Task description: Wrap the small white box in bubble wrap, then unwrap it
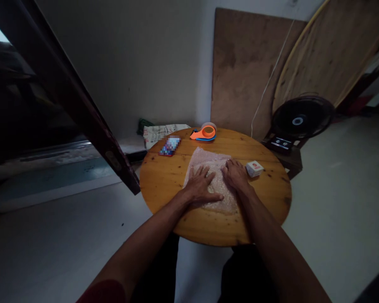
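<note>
Left hand spread wide, right hand narrower with bent fingers: through my head view, both rest on bubble wrap lying mid-way across a round wooden table. I cannot tell whether the right fingers pinch it. Just beside them sits a small white box; an orange tape dispenser and a phone lie beyond.

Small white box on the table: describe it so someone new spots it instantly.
Start at the round wooden table in the middle of the view. On its right side, just right of the right hand resting on the bubble wrap, sits the small white box. It is the only boxy item there, with reddish print on top, unlike the flat phone and orange tape dispenser.
</note>
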{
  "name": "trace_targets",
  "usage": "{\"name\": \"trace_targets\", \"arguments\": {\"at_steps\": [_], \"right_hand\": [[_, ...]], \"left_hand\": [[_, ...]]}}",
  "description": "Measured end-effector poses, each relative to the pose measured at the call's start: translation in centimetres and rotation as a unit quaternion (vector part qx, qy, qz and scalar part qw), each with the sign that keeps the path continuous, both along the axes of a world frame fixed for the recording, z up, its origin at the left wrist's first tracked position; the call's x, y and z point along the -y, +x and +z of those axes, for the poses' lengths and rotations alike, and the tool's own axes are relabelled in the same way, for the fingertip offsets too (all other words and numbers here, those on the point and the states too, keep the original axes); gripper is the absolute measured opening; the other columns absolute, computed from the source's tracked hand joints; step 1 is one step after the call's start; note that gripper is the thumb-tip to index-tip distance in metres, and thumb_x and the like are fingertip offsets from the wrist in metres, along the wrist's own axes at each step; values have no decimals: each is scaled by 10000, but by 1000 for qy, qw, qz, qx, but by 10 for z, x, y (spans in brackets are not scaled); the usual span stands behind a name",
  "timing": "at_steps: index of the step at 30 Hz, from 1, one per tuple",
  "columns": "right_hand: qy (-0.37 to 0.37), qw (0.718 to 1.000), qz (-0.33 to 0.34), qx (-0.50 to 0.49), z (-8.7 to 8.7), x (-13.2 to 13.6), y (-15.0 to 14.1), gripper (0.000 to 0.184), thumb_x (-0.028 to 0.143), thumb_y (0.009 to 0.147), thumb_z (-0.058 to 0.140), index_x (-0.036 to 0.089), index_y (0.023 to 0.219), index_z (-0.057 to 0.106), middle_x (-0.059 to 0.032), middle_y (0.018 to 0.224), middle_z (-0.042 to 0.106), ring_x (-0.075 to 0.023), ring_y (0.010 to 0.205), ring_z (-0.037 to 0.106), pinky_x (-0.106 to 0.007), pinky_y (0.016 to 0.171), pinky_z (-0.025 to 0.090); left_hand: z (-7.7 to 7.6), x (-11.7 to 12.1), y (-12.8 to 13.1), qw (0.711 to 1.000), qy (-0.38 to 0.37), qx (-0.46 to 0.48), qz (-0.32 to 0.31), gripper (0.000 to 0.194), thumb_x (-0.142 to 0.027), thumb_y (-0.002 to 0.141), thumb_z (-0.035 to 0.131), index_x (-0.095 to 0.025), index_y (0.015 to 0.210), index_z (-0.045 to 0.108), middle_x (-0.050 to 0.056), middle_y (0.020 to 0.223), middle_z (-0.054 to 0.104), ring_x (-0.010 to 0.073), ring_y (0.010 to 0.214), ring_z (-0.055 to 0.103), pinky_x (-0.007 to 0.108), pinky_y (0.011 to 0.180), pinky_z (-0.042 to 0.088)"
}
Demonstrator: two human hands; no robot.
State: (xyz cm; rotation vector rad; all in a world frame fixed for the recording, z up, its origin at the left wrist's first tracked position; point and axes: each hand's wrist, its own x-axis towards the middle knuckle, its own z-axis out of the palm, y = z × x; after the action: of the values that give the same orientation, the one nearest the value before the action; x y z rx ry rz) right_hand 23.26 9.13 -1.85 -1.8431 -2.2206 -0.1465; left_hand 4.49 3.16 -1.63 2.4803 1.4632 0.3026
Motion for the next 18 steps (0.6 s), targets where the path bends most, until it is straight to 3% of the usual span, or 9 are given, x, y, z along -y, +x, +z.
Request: {"name": "trace_targets", "arguments": {"at_steps": [12,18], "right_hand": [[-9,1000,8,7,-2,-5,7,302,214,956,367,88,1114,591,-164,1170,613,-255,1101,528,-323,923,341],[34,999,24,-17,-1,-3,13,306,185,926,383,86,1096,617,-157,1141,635,-256,1057,531,-327,926,350]], "left_hand": [[4,0,-3,1000,-14,-14,-21,1008,-834,683,500,-254,1487,321,152,1596,166,409,1468,63,640,1140,23],[5,1,-3,1000,-9,-16,-21,1022,-859,672,475,-262,1487,319,156,1592,176,404,1469,69,647,1139,25]]}}
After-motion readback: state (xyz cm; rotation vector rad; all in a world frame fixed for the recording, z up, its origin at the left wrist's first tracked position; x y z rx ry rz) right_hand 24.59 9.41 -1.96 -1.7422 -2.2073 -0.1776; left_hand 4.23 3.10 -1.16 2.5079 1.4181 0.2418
